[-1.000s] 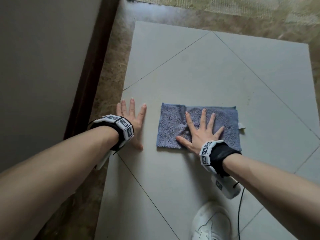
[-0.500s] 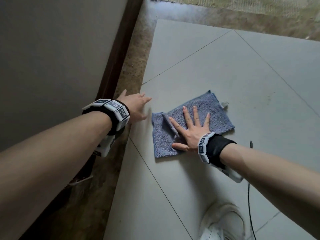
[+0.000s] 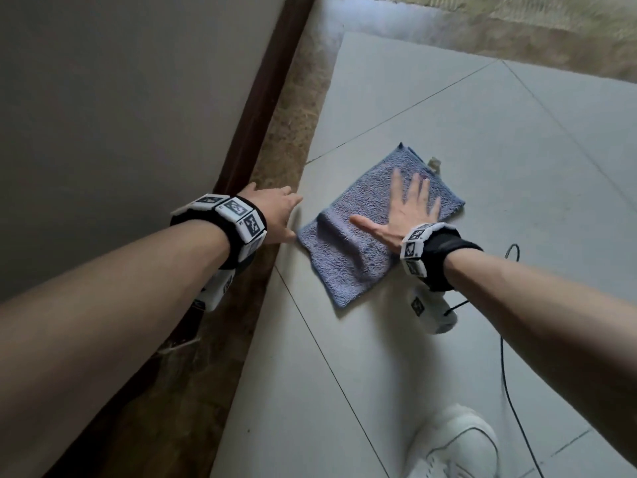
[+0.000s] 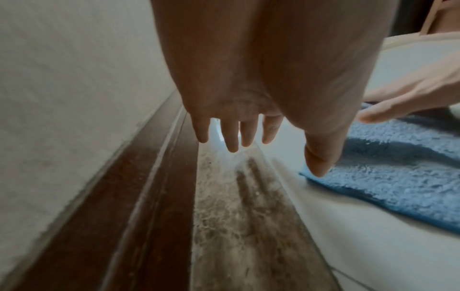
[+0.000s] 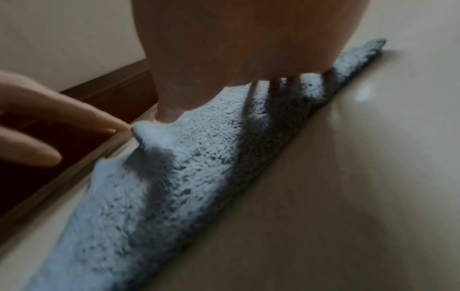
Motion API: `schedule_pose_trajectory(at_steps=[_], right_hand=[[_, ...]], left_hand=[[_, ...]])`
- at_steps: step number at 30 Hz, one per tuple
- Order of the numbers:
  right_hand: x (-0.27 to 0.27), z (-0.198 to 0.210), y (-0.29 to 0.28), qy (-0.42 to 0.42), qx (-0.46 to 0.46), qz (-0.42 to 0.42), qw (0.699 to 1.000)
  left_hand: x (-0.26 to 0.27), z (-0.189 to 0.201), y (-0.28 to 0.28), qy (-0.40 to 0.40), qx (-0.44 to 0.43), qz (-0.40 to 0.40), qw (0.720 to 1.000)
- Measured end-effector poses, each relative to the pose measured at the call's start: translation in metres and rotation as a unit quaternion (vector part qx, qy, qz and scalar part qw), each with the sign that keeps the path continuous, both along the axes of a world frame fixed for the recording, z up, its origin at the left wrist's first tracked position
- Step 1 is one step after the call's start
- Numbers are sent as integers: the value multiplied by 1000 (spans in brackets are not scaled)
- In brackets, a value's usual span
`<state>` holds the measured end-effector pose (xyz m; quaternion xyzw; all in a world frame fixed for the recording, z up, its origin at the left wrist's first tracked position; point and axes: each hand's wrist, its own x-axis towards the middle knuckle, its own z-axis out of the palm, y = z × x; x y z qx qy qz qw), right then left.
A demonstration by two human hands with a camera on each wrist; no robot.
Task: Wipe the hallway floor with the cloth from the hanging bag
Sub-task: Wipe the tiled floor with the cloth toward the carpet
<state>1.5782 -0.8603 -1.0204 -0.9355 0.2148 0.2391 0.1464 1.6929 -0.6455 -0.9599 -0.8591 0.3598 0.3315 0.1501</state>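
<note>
A blue terry cloth (image 3: 358, 257) lies spread on the pale grey floor tile (image 3: 482, 139), turned at an angle, with a ridge bunched near its left edge. My right hand (image 3: 400, 205) presses flat on it with fingers straight and spread; in the right wrist view the palm (image 5: 236, 49) bears down on the cloth (image 5: 161, 187). My left hand (image 3: 279, 212) sits just left of the cloth over the speckled brown border strip (image 3: 293, 132), holding nothing. The left wrist view shows its straight fingers (image 4: 232, 137) slightly above the strip, thumb near the cloth's corner (image 4: 398, 187).
A grey wall (image 3: 120, 98) with a dark brown skirting board (image 3: 262, 98) runs along the left. A woven mat (image 3: 534, 12) lies at the far edge. My white shoe (image 3: 455, 443) and a black cable (image 3: 510, 391) are at the lower right.
My right hand has slid the cloth left toward the wall and turned it at an angle. My left hand has moved off the grey tile onto the border strip by the skirting.
</note>
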Motion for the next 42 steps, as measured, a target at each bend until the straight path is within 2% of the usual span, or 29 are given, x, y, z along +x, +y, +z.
schedule_pose_trajectory(at_steps=[3,6,10,15,21,25,33,38,42], right_hand=[[1,-6,6,39,-12,-15,999],[6,-8,9,33,-15,5,999],[15,-13,17,22,-14,91,995],[10,-16,35,4,-44,213,976],[-28,-19,80,-44,-13,362,931],[-60,-18,118,-47,2,431,901],[-101,-13,178,-21,52,520,852],[-131,-22,192,-11,69,587,807],[-126,-20,178,-52,99,588,801]], left_hand=[[0,3,7,-6,0,-4,1000],[2,7,10,-13,-15,3,1000],[-2,4,14,-36,-18,12,999],[-4,-1,19,-50,13,-10,999],[6,15,18,-95,6,4,995],[-1,12,17,-91,20,-6,996],[-3,11,17,-80,50,-37,995],[-7,6,22,-54,61,-32,996],[-9,-1,23,-52,52,-32,997]])
